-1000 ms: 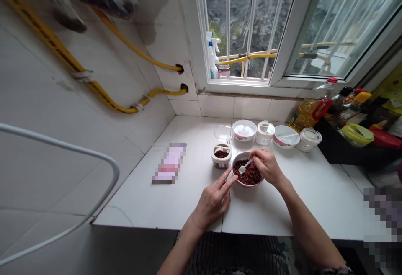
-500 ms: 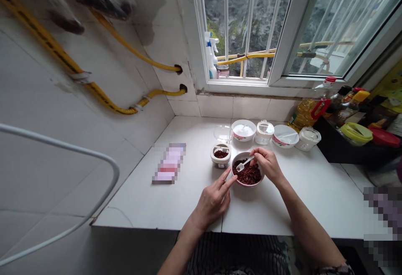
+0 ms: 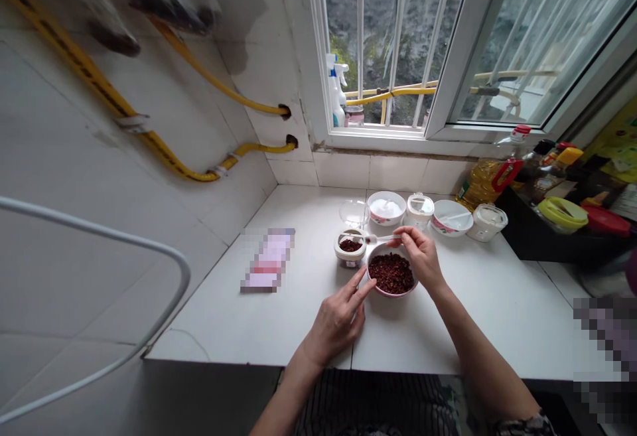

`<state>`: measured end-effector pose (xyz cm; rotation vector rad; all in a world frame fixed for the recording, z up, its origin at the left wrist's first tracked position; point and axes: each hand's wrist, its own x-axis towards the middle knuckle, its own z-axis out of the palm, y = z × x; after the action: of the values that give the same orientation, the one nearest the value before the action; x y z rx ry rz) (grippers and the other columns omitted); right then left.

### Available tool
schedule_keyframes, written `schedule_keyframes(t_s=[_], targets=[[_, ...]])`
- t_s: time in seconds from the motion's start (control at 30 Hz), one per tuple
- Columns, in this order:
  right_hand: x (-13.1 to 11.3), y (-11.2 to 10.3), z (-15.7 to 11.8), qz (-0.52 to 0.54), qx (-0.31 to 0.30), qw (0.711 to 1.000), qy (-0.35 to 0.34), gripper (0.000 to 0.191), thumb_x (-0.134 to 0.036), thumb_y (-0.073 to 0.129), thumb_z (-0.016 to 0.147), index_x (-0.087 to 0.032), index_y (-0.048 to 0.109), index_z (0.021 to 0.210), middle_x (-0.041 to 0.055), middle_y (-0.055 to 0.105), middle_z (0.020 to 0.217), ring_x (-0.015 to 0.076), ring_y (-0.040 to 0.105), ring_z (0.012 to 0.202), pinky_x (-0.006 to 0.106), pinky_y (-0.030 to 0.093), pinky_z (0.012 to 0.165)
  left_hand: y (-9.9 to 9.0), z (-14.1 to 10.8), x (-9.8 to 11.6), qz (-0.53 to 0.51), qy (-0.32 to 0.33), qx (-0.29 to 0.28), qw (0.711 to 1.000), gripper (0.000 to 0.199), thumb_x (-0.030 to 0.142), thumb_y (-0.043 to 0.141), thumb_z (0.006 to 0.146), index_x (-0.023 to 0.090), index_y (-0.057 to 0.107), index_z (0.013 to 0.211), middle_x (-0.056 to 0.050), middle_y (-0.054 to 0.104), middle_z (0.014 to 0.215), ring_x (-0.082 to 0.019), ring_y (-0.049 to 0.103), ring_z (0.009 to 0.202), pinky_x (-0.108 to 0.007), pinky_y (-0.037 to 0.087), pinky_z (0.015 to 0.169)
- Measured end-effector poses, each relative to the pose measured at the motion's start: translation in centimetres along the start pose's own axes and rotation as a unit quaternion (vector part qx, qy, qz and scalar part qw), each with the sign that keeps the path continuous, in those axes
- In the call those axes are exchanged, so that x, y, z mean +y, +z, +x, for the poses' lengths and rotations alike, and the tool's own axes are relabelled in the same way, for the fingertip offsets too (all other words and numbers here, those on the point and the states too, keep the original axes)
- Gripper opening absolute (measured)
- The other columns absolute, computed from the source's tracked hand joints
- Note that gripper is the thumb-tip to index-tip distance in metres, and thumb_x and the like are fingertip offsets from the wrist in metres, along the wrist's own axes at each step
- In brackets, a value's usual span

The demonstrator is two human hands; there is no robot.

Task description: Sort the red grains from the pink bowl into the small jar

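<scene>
On the white counter (image 3: 423, 343), the bowl (image 3: 395, 295) stands against the left hand (image 3: 341, 313).

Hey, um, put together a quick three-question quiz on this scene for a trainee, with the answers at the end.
1. Which hand holds the white spoon?
2. True or false: the white spoon is sunk into the dark red bits in the front bowl.
3. The left hand touches: a) the oil bottle, b) the front bowl, c) the window frame.

Key:
1. The right hand.
2. False; it is clear of them, close to the small jar.
3. b.
</scene>
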<state>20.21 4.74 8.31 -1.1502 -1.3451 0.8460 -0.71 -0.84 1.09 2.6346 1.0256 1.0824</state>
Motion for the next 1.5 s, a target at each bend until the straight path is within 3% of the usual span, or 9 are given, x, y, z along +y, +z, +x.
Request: schedule_keyframes(t_s=[0.1, 0.2, 0.27, 0.4, 0.53, 0.87, 1.2, 1.37, 1.5], targets=[[-0.2, 1.7, -0.5, -0.102, -0.01, 0.988, -0.116, 0.019, -0.03, 0.044, 0.097, -0.022, 0.061, 0.101, 0.0062, 0.077, 0.088, 0.0224, 0.071, 0.086, 0.038, 0.052, 0.083, 0.1, 0.0, -0.1, -0.001, 0.002, 0.003, 1.0, 0.066, 0.003, 0.044, 0.089, 0.022, 0.037, 0.152, -0.016, 0.041, 0.155, -0.025, 0.058, 0.13, -0.034, 0.058, 0.097], [-0.1, 2.8, -0.8, -0.238, -0.055, 0.936, -0.253, 0.022, -0.018, 0.041, 0.096, -0.022, 0.063, 0.1, 0.0069, 0.075, 0.088, 0.0227, 0.067, 0.087, 0.041, 0.048, 0.092, 0.1, 0.0, 0.0, -0.001, 0.001, 0.003, 1.0, 0.068, 0.002, 0.044, 0.088, 0.023, 0.035, 0.152, -0.015, 0.04, 0.156, -0.025, 0.058, 0.129, -0.034, 0.058, 0.097], [-0.2, 2.8, -0.8, -0.285, -0.086, 0.909, -0.292, 0.026, -0.013, 0.04, 0.095, -0.022, 0.064, 0.1, 0.0069, 0.075, 0.09, 0.0223, 0.066, 0.084, 0.042, 0.045, 0.095, 0.0, 0.0, 0.0, 0.001, -0.004, -0.003, 1.0, 0.07, 0.002, 0.044, 0.087, 0.024, 0.034, 0.153, -0.014, 0.039, 0.157, -0.025, 0.059, 0.128, -0.034, 0.058, 0.097], [-0.9, 1.6, -0.8, -0.264, -0.046, 0.935, -0.233, 0.025, -0.018, 0.041, 0.096, -0.022, 0.065, 0.101, 0.0069, 0.076, 0.089, 0.0244, 0.066, 0.088, 0.042, 0.044, 0.094, 0.0, 0.0, 0.0, 0.002, -0.006, -0.005, 1.0, 0.068, 0.003, 0.044, 0.089, 0.024, 0.034, 0.153, -0.015, 0.04, 0.156, -0.025, 0.06, 0.127, -0.035, 0.058, 0.096], [-0.7, -0.3, -0.6, -0.223, 0.002, 0.966, -0.132, 0.021, -0.022, 0.045, 0.093, -0.023, 0.066, 0.09, 0.0039, 0.073, 0.071, 0.025, 0.064, 0.085, 0.038, 0.046, 0.086, 0.0, 0.0, 0.0, 0.002, -0.003, -0.005, 1.0, 0.066, 0.003, 0.044, 0.089, 0.023, 0.036, 0.151, -0.015, 0.041, 0.156, -0.024, 0.06, 0.127, -0.033, 0.059, 0.095], [1.5, -0.2, -0.5, -0.233, -0.08, 0.967, -0.059, 0.021, -0.017, 0.044, 0.083, -0.024, 0.061, 0.073, 0.0003, 0.071, 0.061, 0.0217, 0.066, 0.07, 0.04, 0.044, 0.091, 0.0, 0.0, 0.0, -0.007, -0.003, -0.004, 1.0, 0.068, 0.002, 0.044, 0.09, 0.024, 0.034, 0.153, -0.013, 0.037, 0.158, -0.024, 0.053, 0.135, -0.035, 0.055, 0.101], [1.0, -0.9, -0.3, -0.081, -0.051, 0.993, 0.073, 0.016, -0.025, 0.047, 0.078, -0.022, 0.062, 0.075, 0.0001, 0.069, 0.056, 0.019, 0.065, 0.057, 0.029, 0.05, 0.062, 0.1, 0.0, 0.0, 0.009, 0.001, 0.001, 1.0, 0.068, 0.003, 0.044, 0.089, 0.022, 0.034, 0.153, -0.015, 0.041, 0.155, -0.025, 0.057, 0.131, -0.034, 0.058, 0.096], [1.1, -1.0, -0.3, -0.096, -0.055, 0.992, 0.062, 0.017, -0.025, 0.046, 0.079, -0.022, 0.062, 0.076, 0.0001, 0.07, 0.056, 0.0185, 0.065, 0.056, 0.03, 0.051, 0.064, 0.1, -0.1, -0.1, 0.015, 0.001, -0.002, 1.0, 0.07, 0.003, 0.045, 0.088, 0.023, 0.032, 0.154, -0.014, 0.041, 0.156, -0.025, 0.058, 0.129, -0.033, 0.058, 0.096], [1.0, -0.7, -0.3, -0.187, -0.071, 0.98, -0.024, 0.018, -0.02, 0.046, 0.08, -0.023, 0.061, 0.07, -0.0016, 0.069, 0.055, 0.019, 0.065, 0.061, 0.037, 0.049, 0.085, 0.0, 0.0, 0.0, 0.01, 0.002, -0.001, 1.0, 0.069, 0.002, 0.044, 0.089, 0.023, 0.033, 0.154, -0.014, 0.04, 0.156, -0.025, 0.057, 0.131, -0.034, 0.058, 0.097]])
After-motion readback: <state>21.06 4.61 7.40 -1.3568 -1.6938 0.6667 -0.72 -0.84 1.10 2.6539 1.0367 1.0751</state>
